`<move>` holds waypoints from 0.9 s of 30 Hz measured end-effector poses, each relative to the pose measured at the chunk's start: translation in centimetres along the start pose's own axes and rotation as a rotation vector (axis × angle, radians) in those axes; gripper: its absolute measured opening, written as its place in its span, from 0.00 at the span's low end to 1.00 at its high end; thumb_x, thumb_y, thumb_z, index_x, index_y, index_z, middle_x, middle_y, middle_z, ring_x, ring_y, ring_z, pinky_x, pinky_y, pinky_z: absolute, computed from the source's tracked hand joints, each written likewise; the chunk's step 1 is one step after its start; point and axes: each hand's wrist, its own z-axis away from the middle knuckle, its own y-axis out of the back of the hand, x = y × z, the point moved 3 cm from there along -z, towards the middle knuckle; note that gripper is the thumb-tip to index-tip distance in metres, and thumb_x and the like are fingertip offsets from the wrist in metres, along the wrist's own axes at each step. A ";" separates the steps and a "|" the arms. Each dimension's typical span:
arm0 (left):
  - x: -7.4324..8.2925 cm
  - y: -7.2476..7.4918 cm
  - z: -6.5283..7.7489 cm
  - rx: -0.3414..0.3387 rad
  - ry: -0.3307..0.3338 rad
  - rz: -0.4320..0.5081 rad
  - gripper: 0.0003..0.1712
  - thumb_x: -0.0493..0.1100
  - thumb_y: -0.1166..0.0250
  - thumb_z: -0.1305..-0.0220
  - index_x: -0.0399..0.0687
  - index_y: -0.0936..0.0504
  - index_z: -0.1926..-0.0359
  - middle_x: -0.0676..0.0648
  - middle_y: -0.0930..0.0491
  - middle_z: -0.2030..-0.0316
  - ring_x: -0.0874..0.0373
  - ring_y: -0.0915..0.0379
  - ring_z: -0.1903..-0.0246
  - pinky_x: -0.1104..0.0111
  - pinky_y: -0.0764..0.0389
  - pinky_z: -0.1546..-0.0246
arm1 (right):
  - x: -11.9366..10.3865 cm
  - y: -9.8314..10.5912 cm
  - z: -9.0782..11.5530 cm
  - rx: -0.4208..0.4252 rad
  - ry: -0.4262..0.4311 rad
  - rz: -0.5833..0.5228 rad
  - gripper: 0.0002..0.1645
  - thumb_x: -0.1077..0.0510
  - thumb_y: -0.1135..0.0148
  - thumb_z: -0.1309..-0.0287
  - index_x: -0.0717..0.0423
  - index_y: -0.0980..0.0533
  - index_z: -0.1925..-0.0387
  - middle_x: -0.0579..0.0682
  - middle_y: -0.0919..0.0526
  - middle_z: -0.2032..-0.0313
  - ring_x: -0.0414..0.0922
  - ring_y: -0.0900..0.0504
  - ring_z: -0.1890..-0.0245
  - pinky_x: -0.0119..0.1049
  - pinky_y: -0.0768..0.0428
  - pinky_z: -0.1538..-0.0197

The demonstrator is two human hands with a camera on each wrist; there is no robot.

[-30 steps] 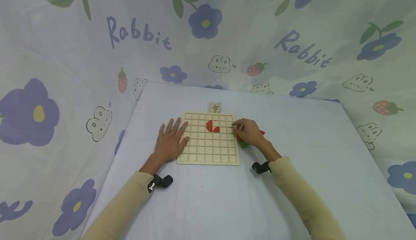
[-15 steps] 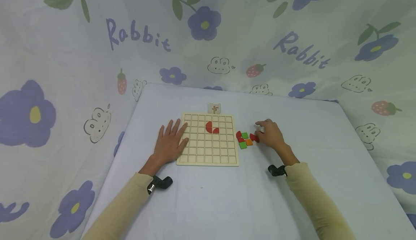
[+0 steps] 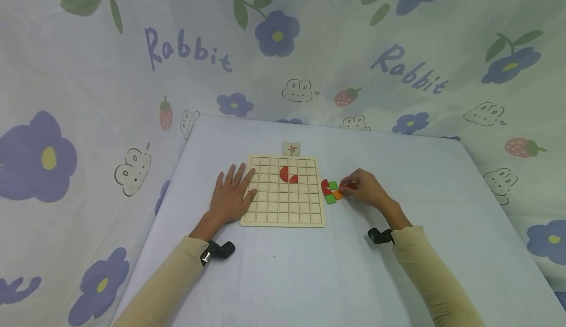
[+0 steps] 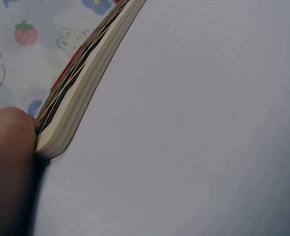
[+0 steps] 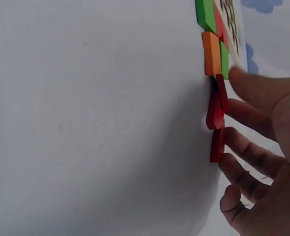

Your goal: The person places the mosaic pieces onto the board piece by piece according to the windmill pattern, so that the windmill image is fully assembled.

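My left hand (image 3: 230, 199) rests flat with fingers spread on the left edge of a wooden grid board (image 3: 267, 208); in the left wrist view its thumb (image 4: 12, 142) lies at the board's corner. Red rounded pieces (image 3: 284, 174) sit in cells of the board's upper part. To the right of the board, my right hand (image 3: 364, 187) reaches down to loose pieces. Its thumb and index finger pinch a tilted dark red piece (image 5: 222, 92) in the right wrist view. Two more red pieces lie beneath, a lower red piece (image 5: 217, 145) right at the other fingertips.
Between board and right hand lie green tiles (image 3: 330, 199), an orange tile (image 3: 338, 194) and red pieces (image 3: 325, 187). A small picture card (image 3: 291, 148) with a red pattern stands behind the board. White cloth (image 3: 283, 278) covers the table; a printed curtain (image 3: 199, 86) hangs around it.
My right hand has moved from the board's right edge out to the red pieces on the right, uncovering the tiles; its spread fingers have closed in. The left hand has stayed put.
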 end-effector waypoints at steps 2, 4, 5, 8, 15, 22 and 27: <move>0.0 0.0 0.0 -0.003 0.001 -0.003 0.37 0.61 0.59 0.25 0.53 0.49 0.22 0.41 0.57 0.23 0.41 0.68 0.25 0.43 0.65 0.30 | -0.1 -0.2 0.0 -0.001 0.020 0.012 0.15 0.55 0.27 0.45 0.58 0.14 0.57 0.52 0.20 0.60 0.49 0.24 0.61 0.44 0.22 0.56; -0.1 -0.1 0.0 -0.003 0.002 -0.007 0.37 0.61 0.59 0.25 0.53 0.49 0.22 0.41 0.57 0.23 0.41 0.68 0.25 0.43 0.65 0.30 | -0.1 -0.2 0.0 0.004 0.021 0.000 0.14 0.56 0.26 0.46 0.57 0.14 0.58 0.51 0.19 0.61 0.47 0.23 0.63 0.42 0.22 0.59; -0.1 -0.1 -0.1 -0.002 0.003 -0.007 0.37 0.61 0.59 0.25 0.53 0.49 0.22 0.41 0.57 0.23 0.41 0.68 0.25 0.44 0.65 0.30 | -0.2 -0.3 -0.1 0.005 0.020 -0.009 0.12 0.57 0.26 0.45 0.57 0.14 0.59 0.50 0.18 0.61 0.46 0.23 0.65 0.40 0.21 0.60; -0.2 -0.1 -0.1 -0.004 0.005 -0.005 0.37 0.61 0.59 0.25 0.53 0.49 0.22 0.41 0.57 0.23 0.41 0.69 0.25 0.44 0.66 0.30 | -0.3 -0.2 -0.2 0.018 0.015 -0.032 0.09 0.58 0.27 0.44 0.56 0.14 0.61 0.50 0.17 0.63 0.46 0.23 0.69 0.38 0.21 0.67; -0.2 0.0 -0.1 -0.014 0.007 0.003 0.37 0.61 0.59 0.25 0.53 0.49 0.22 0.41 0.58 0.23 0.41 0.69 0.25 0.44 0.65 0.30 | -1.1 0.0 -0.5 0.105 -0.044 -0.192 0.09 0.56 0.29 0.41 0.54 0.16 0.60 0.49 0.15 0.65 0.47 0.21 0.67 0.38 0.19 0.64; -0.1 0.0 -0.1 -0.007 0.002 0.007 0.37 0.61 0.59 0.25 0.53 0.49 0.22 0.41 0.57 0.23 0.41 0.68 0.25 0.44 0.65 0.30 | -2.5 -0.6 -1.1 0.173 -0.047 -0.422 0.18 0.57 0.32 0.39 0.57 0.19 0.48 0.52 0.17 0.57 0.49 0.15 0.59 0.45 0.18 0.52; 0.0 0.0 -0.1 -0.010 0.001 0.015 0.37 0.61 0.59 0.25 0.53 0.49 0.22 0.41 0.57 0.23 0.41 0.69 0.25 0.44 0.67 0.30 | -3.8 -1.1 -1.6 0.178 -0.004 -0.477 0.11 0.57 0.30 0.41 0.58 0.17 0.58 0.51 0.14 0.59 0.48 0.15 0.58 0.42 0.19 0.52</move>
